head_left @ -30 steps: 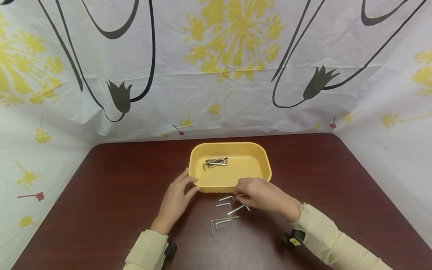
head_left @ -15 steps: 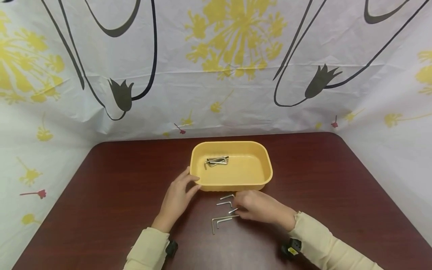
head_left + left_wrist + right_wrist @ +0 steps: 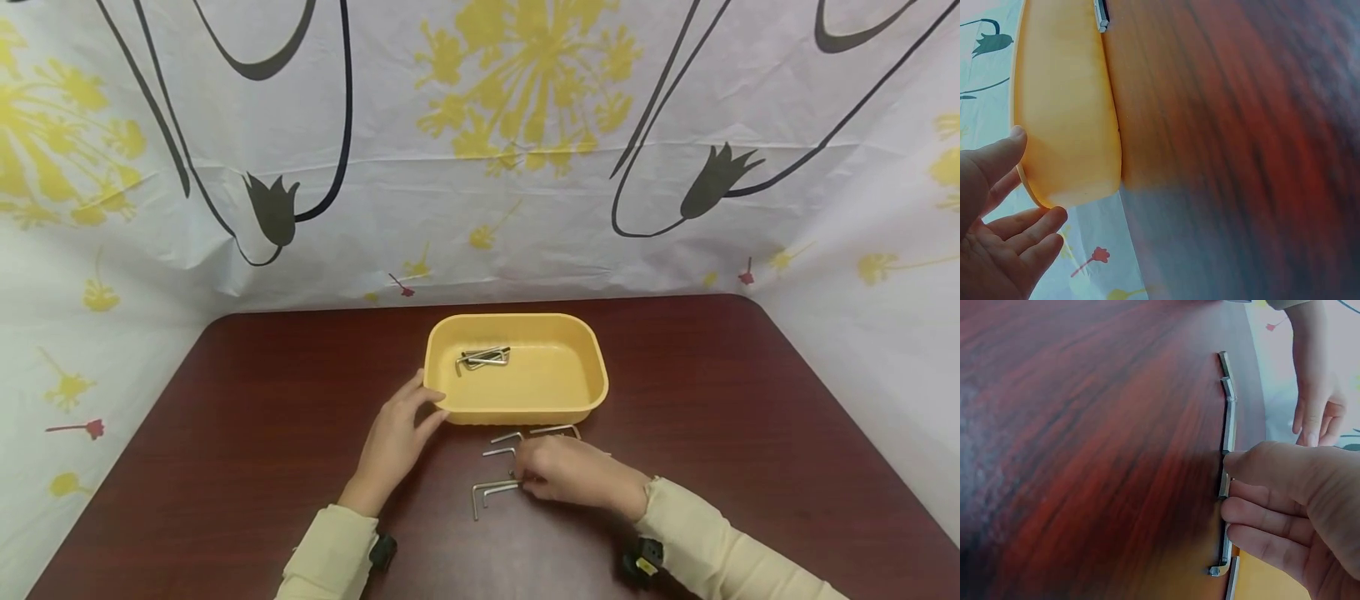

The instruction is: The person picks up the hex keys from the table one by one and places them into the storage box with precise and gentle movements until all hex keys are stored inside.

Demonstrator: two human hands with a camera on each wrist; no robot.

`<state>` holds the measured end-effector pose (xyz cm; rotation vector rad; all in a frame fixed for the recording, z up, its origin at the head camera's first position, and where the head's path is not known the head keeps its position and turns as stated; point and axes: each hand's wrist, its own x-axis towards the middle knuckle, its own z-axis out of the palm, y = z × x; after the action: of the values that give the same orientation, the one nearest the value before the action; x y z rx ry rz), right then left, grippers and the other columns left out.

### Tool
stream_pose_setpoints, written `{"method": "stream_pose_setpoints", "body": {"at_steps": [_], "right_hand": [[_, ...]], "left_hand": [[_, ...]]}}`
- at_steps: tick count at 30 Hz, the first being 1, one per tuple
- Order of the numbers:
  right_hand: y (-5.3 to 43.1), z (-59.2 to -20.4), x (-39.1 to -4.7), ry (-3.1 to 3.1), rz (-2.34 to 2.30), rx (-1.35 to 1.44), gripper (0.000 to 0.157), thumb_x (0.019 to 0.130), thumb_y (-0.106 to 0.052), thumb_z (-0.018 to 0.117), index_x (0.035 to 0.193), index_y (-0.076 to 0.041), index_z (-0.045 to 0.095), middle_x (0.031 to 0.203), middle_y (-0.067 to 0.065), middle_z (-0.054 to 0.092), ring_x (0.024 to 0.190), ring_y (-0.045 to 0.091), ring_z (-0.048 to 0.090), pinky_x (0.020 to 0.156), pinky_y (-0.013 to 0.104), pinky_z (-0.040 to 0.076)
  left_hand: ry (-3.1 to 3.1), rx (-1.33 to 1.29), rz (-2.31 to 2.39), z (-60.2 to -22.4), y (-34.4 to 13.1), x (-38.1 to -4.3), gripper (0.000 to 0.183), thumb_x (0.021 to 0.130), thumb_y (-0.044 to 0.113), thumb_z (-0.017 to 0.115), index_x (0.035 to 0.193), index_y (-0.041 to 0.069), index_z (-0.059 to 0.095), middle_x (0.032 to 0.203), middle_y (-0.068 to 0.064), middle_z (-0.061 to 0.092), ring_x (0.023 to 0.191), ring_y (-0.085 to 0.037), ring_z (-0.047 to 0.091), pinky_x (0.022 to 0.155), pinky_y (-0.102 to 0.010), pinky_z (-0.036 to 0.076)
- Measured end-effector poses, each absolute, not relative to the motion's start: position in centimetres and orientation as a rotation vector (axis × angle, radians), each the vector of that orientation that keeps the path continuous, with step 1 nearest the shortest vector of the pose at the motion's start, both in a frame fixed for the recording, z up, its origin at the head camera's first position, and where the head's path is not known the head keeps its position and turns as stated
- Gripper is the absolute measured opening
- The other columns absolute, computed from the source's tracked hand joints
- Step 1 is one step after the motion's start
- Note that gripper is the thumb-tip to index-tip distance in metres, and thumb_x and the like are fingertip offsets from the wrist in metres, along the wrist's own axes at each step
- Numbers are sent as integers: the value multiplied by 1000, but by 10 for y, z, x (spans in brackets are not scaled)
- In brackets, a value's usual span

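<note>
My left hand (image 3: 392, 446) holds the near left corner of a yellow tray (image 3: 517, 417), its fingers at the rim; the left wrist view shows the same grip. Inside the tray, at its left, lies a small pile of hex keys (image 3: 482, 358). In front of the tray, my right hand (image 3: 573, 471) is low over the table with curled fingers. In the right wrist view its thumb and fingertips pinch a hex key (image 3: 1223, 481), partly hidden by them. More hex keys lie left of this hand, a larger one (image 3: 476, 500) among them. Another hex key (image 3: 557, 429) lies along the tray's front.
The dark reddish wooden table (image 3: 300, 383) spreads around the tray on all sides. A white curtain (image 3: 360, 233) with yellow and grey flower prints hangs behind the table and along both sides.
My right hand has moved left and nearer me, from the tray's front edge to the loose hex keys. A hex key along the tray's front is now uncovered. The left hand stays on the tray.
</note>
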<state>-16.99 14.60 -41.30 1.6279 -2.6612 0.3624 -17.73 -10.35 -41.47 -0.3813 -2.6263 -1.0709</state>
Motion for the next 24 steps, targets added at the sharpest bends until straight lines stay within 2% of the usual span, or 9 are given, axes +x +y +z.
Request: {"method": "stream_pose_setpoints", "body": {"at_steps": [24], "right_hand": [[141, -417, -169, -2667, 359, 1570, 17, 68, -3, 67, 71, -17, 58, 70, -10, 49, 63, 2, 47, 54, 13, 41]], "left_hand": [[-2630, -363, -1070, -414, -103, -177, 21, 80, 15, 74, 99, 10, 69, 135, -17, 48, 123, -27, 47, 93, -42, 44]]}}
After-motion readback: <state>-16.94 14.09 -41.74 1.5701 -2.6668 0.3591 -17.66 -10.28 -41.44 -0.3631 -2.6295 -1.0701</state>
